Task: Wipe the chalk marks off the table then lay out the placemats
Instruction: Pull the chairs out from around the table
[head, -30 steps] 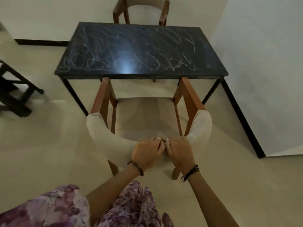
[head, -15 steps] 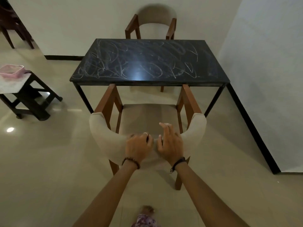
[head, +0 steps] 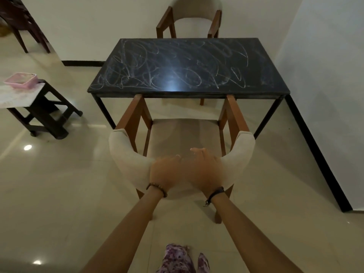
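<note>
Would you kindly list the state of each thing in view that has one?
Table: top covered in chalk marks, unwiped.
Near chair: drawn back from the table, seat bare.
Far chair: at the table's far side.
Left hand: on the near chair's backrest, blurred.
Right hand: on the backrest, blurred.
Pink tray: on the side stand.

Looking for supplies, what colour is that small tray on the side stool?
Pink; the shallow rectangular plastic tray shows best in the head view.

Head view, looking down, table [head: 189, 66] ahead
</note>
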